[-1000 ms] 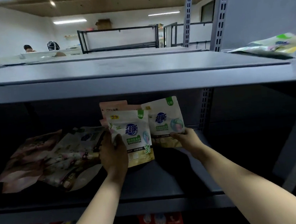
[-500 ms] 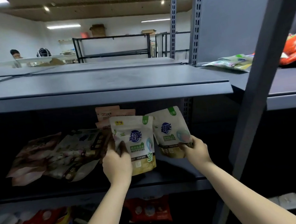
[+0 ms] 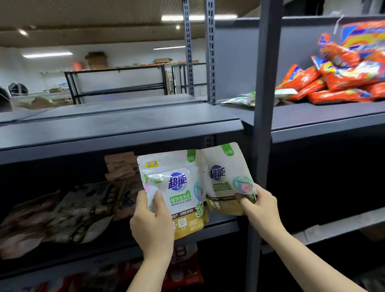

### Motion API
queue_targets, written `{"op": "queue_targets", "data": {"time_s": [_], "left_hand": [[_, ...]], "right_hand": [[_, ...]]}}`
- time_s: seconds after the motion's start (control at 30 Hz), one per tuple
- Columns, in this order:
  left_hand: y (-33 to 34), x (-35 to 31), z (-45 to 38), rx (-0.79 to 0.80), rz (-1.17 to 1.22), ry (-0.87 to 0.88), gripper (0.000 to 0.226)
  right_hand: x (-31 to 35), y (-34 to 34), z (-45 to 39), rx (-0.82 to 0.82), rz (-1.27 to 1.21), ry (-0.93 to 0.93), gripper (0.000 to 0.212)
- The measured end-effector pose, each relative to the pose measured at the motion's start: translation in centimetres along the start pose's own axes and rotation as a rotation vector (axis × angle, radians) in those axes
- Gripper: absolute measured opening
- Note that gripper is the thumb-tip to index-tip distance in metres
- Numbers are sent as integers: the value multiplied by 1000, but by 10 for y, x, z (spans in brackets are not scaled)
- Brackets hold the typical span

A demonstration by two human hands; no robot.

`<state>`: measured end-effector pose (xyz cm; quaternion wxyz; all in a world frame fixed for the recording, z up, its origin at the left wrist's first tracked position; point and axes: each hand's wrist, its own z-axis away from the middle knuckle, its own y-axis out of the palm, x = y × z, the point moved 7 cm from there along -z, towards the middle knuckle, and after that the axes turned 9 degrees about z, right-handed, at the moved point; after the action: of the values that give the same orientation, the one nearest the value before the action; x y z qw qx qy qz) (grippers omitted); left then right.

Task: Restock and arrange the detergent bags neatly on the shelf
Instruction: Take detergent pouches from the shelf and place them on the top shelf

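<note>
Before middle shelf (image 3: 111,246): left hand (image 3: 152,228) grips left bag (image 3: 177,190), right hand (image 3: 261,207) right bag (image 3: 227,180).

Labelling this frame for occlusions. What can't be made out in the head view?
- Right white pouch: left edge behind the left white pouch, lower corner under the right hand.
- Left white pouch: lower left corner under the left hand.
- Brown pouches: mostly behind the white pouches.
- Pile of flat bags: too dark to read.
- Orange bags: motion-blurred, cut by the right edge.
</note>
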<state>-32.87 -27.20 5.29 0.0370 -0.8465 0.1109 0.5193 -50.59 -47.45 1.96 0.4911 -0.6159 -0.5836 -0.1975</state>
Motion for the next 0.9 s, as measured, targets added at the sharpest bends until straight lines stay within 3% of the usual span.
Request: {"op": "queue_targets", "data": {"time_s": [0.33, 0.6, 0.77, 0.9], "left_hand": [[52, -96, 38, 78, 269, 157, 14], [139, -159, 53, 127, 300, 286, 32], [195, -191, 57, 50, 312, 356, 46], [238, -199, 53, -53, 292, 374, 44]], "right_hand": [[28, -130, -4, -233, -238, -96, 24], [33, -218, -63, -420, -209, -127, 14], [16, -253, -136, -453, -137, -106, 13], [0, -271, -194, -469, -42, -109, 21]]}}
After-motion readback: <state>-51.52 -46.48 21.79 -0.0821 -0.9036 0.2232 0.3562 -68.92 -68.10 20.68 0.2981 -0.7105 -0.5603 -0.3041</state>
